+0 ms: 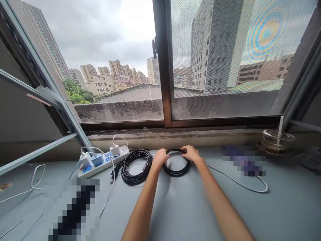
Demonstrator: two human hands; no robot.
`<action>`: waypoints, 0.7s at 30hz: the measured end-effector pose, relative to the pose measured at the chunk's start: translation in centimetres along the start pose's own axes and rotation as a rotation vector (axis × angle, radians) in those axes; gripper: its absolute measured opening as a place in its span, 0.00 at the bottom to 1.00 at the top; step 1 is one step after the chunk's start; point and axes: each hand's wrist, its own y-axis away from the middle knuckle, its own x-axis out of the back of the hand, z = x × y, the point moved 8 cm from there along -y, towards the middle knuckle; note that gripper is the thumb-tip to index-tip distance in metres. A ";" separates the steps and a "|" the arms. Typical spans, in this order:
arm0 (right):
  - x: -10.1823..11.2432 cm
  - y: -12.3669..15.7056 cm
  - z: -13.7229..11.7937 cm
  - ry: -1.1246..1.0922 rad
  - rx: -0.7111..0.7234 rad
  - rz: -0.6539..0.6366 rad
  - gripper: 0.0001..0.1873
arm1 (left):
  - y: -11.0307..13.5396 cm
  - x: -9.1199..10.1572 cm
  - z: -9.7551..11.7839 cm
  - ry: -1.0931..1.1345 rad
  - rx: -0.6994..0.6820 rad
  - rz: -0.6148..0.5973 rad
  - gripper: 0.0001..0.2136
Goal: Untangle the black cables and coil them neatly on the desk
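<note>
A small coil of black cable (177,173) lies on the grey-blue tabletop (180,207) in front of me. My left hand (161,156) grips its left side, fingers curled round the loops. On its upper right side my right hand (191,153) is closed over the loops, and a dark end shows by the fingertips. A larger coil of black cable (136,167) rests just left of my left hand, with its plug end toward the power strip. My fingertips are partly hidden behind the backs of my hands.
Left of the coils is a white power strip (104,162) with chargers and white cords. A clear lidded cup (278,139) with a straw stands at the back right. Blurred items lie at left and right. Behind is a window (165,67); a metal frame (57,97) rises at left.
</note>
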 end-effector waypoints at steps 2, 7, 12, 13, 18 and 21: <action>0.5 0.1 -0.1 -0.006 -0.007 0.015 0.14 | 0.1 1.1 0.4 0.028 -0.017 0.022 0.14; 3.5 0.6 -0.9 -0.052 -0.003 0.118 0.16 | 0.5 5.1 -0.1 0.113 -0.023 0.152 0.15; 7.2 1.8 -2.7 -0.122 0.069 0.204 0.13 | 1.0 9.0 -4.1 0.126 0.116 0.299 0.14; 7.8 2.1 -3.1 -0.137 0.091 0.215 0.13 | 1.1 9.5 -5.0 0.129 0.138 0.313 0.13; 9.8 3.7 -5.5 -0.194 0.203 0.244 0.13 | 1.1 10.4 -8.8 0.143 0.261 0.275 0.13; 10.9 4.9 -6.8 -0.222 0.262 0.264 0.13 | 0.9 9.7 -10.1 0.161 0.334 0.190 0.17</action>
